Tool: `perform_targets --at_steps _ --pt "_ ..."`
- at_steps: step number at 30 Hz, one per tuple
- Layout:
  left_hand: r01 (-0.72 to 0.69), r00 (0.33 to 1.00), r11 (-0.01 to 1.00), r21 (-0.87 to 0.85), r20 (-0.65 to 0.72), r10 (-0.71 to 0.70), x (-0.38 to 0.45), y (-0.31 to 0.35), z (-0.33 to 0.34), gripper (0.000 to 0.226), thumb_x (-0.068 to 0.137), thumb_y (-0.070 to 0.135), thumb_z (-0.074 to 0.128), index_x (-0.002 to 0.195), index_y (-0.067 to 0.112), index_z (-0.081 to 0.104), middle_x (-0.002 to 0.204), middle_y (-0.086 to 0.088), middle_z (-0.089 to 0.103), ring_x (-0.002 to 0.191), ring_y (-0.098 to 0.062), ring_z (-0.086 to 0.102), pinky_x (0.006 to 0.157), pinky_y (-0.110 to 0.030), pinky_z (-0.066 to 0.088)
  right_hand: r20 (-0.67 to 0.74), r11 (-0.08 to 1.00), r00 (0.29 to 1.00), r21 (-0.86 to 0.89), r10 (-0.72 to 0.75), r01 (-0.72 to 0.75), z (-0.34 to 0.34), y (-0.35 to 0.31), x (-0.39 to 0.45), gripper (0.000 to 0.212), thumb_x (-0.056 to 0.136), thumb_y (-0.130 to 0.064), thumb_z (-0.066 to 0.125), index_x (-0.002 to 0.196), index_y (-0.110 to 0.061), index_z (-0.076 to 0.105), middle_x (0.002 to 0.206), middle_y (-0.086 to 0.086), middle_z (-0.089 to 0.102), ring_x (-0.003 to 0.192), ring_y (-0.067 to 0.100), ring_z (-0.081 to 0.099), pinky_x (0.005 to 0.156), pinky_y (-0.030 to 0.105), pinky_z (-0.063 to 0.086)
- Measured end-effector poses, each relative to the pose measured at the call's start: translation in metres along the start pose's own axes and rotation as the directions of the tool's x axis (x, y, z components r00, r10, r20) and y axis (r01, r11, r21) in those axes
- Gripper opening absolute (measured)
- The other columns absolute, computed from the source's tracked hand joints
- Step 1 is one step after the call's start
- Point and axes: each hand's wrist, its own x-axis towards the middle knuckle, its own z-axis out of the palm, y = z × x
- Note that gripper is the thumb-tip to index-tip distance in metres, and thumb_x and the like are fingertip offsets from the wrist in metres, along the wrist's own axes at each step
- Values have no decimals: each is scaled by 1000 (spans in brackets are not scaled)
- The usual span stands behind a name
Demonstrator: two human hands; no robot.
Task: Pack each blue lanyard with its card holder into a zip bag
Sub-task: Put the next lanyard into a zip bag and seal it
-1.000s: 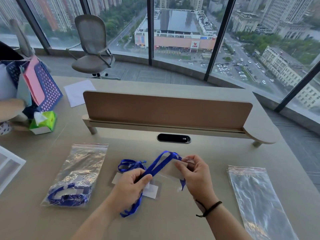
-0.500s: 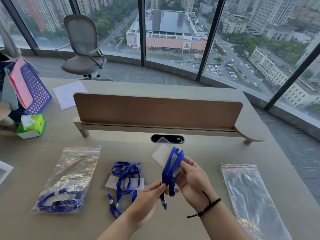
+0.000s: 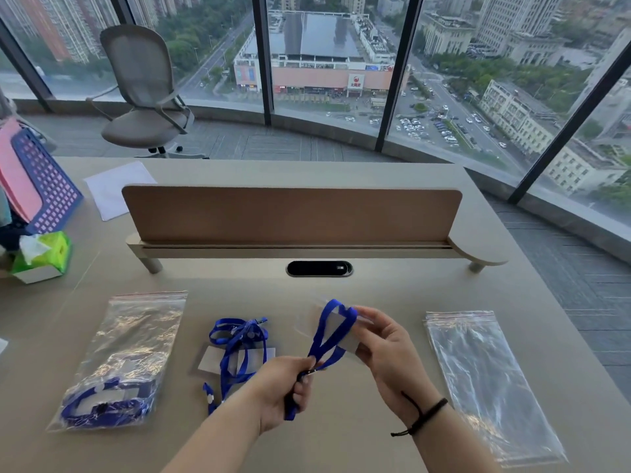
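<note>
While our left hand [image 3: 285, 384] pinches the blue lanyard [image 3: 329, 336] at its lower end, our right hand [image 3: 386, 349] holds its card holder [image 3: 341, 331] just above, wrapped by the strap.

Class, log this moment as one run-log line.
stage: winding lanyard | left hand: grips strap | right hand: holds card holder | filled bag: left

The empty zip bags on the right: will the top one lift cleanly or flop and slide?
Probably floppy: the empty zip bags are thin clear film, wrinkled and glossy. They look stacked, so the top one may slip or drag its neighbour. Likely very light, so pinching the red-lined mouth seems safest.
</note>
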Motion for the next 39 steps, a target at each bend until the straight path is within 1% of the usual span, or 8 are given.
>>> perform_targets --at_steps 4,8,11,15,22,29,33,39 --pt "60 998 992 -114 33 -56 8 6 12 18 100 11 49 101 0 64 67 -3 45 45 -6 32 35 -15 27 147 883 961 -381 -235 274 -10 12 -7 32 93 7 57 96 -20 74 97 -5 77 96 9 70 86 19 51" --pt "-27 990 986 -165 132 49 6 10 35 21 96 1 46 88 9 64 70 -5 58 55 -11 36 42 -20 32 272 557 861 -670 -430 490 -24 37 -6 34 95 -13 52 103 -42 67 108 -30 68 123 -8 50 111 20 29" --pt "-88 987 983 -159 122 108 11 9 54 27 96 -1 41 92 6 67 70 -4 64 53 -13 52 50 -23 38 338 322 756 -752 -560 575 -41 55 -4 34 94 -14 48 110 -39 65 117 -28 65 128 2 50 116 34 26" --pt "-94 971 963 -253 191 145 17 3 76 38 97 4 37 122 -2 64 113 -17 69 81 -25 65 68 -32 44 354 178 704 -808 -615 562 -62 64 -3 48 84 0 56 116 -34 66 125 -20 64 125 13 55 115 40 28" --pt "-56 940 939 -339 299 164 30 -8 113 56 94 28 32 133 -3 58 140 -22 56 126 -30 49 112 -34 31 312 146 737 -863 -599 484 -105 64 -1 42 86 -8 48 116 -30 67 126 -14 65 123 18 57 108 44 40" --pt "-82 974 997 -8 209 82 63 -20 171 55 103 49 35 128 11 66 134 -11 64 113 -23 60 92 -41 50 270 205 749 -856 -605 475 -155 62 5 44 82 -7 48 119 -25 65 128 -11 64 122 20 56 111 34 35" --pt "-134 986 989 59 107 127 87 -28 198 39 102 32 48 127 7 64 124 -14 69 119 -29 64 90 -40 49 297 235 796 -850 -527 472 -179 56 8 45 82 -13 51 124 -26 60 128 -13 61 127 17 52 115 31 32" --pt "-146 986 985 92 97 137 117 -29 230 27 102 13 49 118 0 65 102 -14 76 82 -19 74 69 -31 59 327 284 850 -841 -412 461 -223 56 20 49 85 -37 55 133 -26 54 145 -14 49 145 9 30 122 32 15"
